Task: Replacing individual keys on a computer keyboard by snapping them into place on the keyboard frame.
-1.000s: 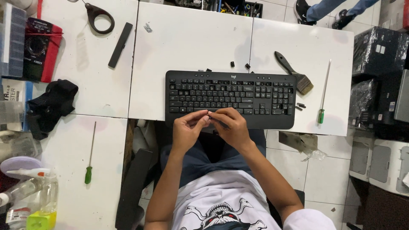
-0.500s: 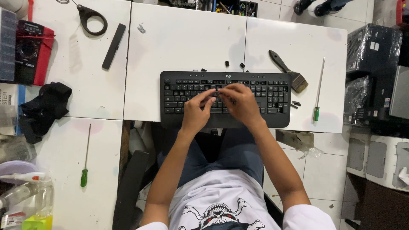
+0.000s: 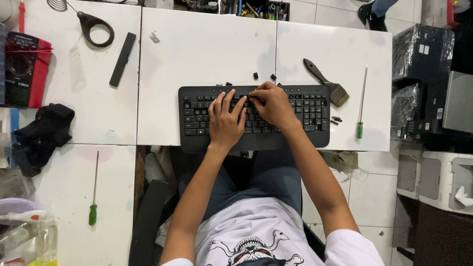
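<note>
A black keyboard (image 3: 305,120) lies at the near edge of the white table (image 3: 207,54). My left hand (image 3: 224,119) rests flat on the middle keys with its fingers spread. My right hand (image 3: 272,104) sits just to its right, fingertips curled and pressing near the upper key rows; whether it pinches a small part is hidden. Three small black keycaps (image 3: 255,76) lie loose on the table just beyond the keyboard's far edge.
A black-handled paintbrush (image 3: 325,81) and a green-handled screwdriver (image 3: 361,106) lie right of the keyboard. A second green screwdriver (image 3: 93,189), a black cloth (image 3: 42,133), a black bar (image 3: 122,59) and a red-and-black case (image 3: 22,69) are on the left. Boxes and a printer stand at right.
Both hands have moved from the near edge of the keyboard up onto its keys. The left hand has opened flat; the right has reached to the upper rows.
</note>
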